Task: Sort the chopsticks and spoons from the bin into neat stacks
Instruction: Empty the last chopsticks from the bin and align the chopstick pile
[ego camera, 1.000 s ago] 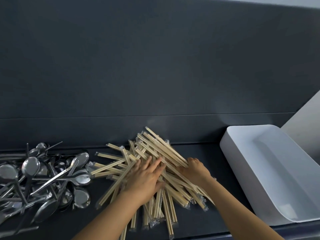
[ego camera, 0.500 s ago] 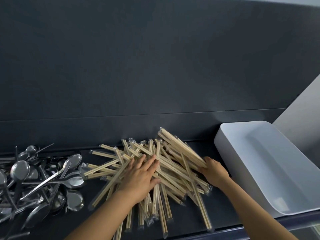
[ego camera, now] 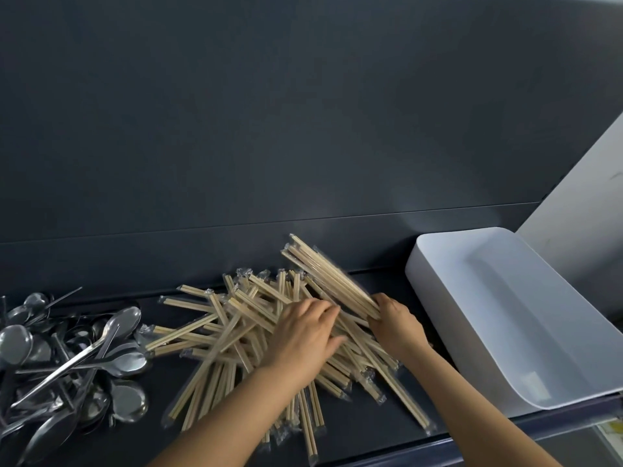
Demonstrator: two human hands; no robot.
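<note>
A loose heap of wrapped wooden chopsticks point(ego camera: 236, 335) lies across the middle of the dark counter point(ego camera: 357, 429). My right hand point(ego camera: 394, 326) grips a bundle of chopsticks point(ego camera: 328, 274) by its near end, and the bundle slants up and left above the heap. My left hand point(ego camera: 305, 338) lies on top of the heap with fingers slightly bent, pointing right toward the bundle. A jumbled pile of metal spoons point(ego camera: 70, 355) sits at the left. The white bin point(ego camera: 505, 318) lies tipped on its side at the right, nothing visible inside it.
A dark wall panel point(ego camera: 303, 129) rises right behind the counter. The counter's front edge point(ego camera: 472, 439) runs along the bottom right. A pale wall point(ego camera: 586, 203) stands behind the bin.
My right hand has lifted a bundle of chopsticks out of the heap and raised its far end. My left hand has slid to the right over the heap.
</note>
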